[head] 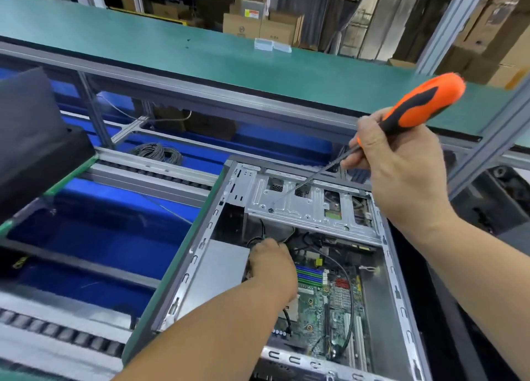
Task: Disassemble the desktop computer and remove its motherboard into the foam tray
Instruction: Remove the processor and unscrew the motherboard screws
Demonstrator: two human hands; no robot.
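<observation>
the open computer case [286, 266] lies on its side with the green motherboard [324, 309] inside it. the right hand [401, 174] clenches its grip on an orange screwdriver [424, 105], tip on the drive cage [309, 208]. the left hand [272, 266] reaches among cables; its grip cannot be told.

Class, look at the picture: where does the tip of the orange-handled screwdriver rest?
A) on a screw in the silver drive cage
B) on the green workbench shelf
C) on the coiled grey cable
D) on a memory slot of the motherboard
A: the right hand holds the screwdriver, and its shaft runs down to a dark screw on the silver drive cage.
</observation>
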